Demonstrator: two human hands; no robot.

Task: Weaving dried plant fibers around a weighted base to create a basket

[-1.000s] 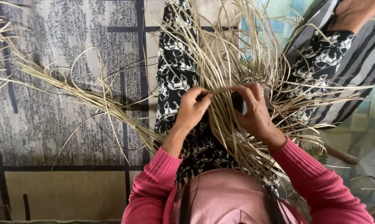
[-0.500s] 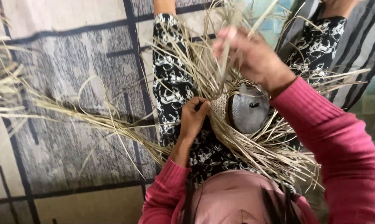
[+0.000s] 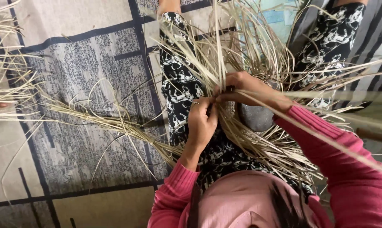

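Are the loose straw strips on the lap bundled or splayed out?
Splayed: the straw strips fan outward from where left hand and right hand pinch them.

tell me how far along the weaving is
Done: a small woven patch sits against a grey rounded form on the lap. In hand: the left hand and right hand pinch straw strips at its edge. Left: most of it, since long loose strips fan out all round and a bundle lies on the mat.

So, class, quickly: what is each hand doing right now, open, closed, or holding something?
Left hand: closed, pinching pale straw strands.
Right hand: closed on the same strands, above the grey mould.
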